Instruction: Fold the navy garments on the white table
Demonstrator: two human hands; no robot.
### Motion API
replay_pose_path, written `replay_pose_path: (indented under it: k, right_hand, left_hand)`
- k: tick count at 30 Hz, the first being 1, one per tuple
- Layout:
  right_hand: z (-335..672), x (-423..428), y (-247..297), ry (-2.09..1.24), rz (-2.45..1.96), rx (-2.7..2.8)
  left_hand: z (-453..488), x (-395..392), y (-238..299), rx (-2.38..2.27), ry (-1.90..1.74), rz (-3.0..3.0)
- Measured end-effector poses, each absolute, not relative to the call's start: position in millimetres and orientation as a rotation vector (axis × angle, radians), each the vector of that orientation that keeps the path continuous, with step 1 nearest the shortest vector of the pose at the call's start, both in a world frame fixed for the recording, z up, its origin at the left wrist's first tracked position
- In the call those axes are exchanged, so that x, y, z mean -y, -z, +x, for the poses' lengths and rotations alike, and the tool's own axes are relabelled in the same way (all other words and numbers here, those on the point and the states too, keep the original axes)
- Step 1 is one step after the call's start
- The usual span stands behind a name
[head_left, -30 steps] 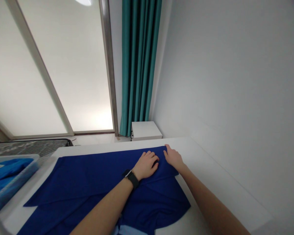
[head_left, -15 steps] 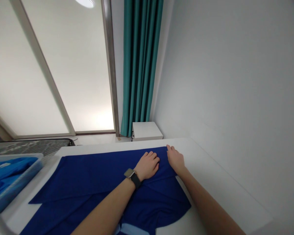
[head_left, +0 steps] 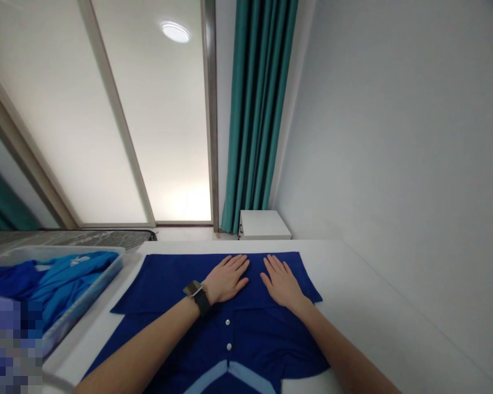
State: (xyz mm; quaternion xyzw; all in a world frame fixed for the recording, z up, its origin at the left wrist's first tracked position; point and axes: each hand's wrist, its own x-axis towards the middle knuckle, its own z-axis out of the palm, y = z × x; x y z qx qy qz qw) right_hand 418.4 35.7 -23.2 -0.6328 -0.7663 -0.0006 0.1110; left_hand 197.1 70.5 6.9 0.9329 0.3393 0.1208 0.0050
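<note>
A dark blue button-up shirt [head_left: 160,284] with a light blue collar lies spread on the white table [head_left: 353,290], its far part folded over. My left hand [head_left: 225,279], with a black watch on the wrist, lies flat and open on the folded part. My right hand [head_left: 281,282] lies flat beside it, fingers stretched out, also on the fabric. Both palms press on the cloth near the table's far edge. Two white buttons show below the hands.
A clear plastic bin [head_left: 66,284] with blue garments stands at the left of the table. Beyond the table are a small white cabinet [head_left: 265,224], a teal curtain [head_left: 258,109], a frosted sliding door and a white wall at the right.
Both hands have shifted from the fold's right corner toward its middle and now lie flat with fingers stretched. The view has turned, showing the buttons, collar and more of the bin.
</note>
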Motion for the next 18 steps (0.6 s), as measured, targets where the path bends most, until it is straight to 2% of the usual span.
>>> replay_pose_path:
  k: [9,18]
  right_hand:
    - [416,-38,23,-0.086,-1.881,2.302]
    - [420,-45,27,-0.037,-1.915,2.324]
  left_hand:
    - [84,-62,5,-1.511,-0.293,2.712]
    - [62,-57,14,-1.707,-0.333,2.636]
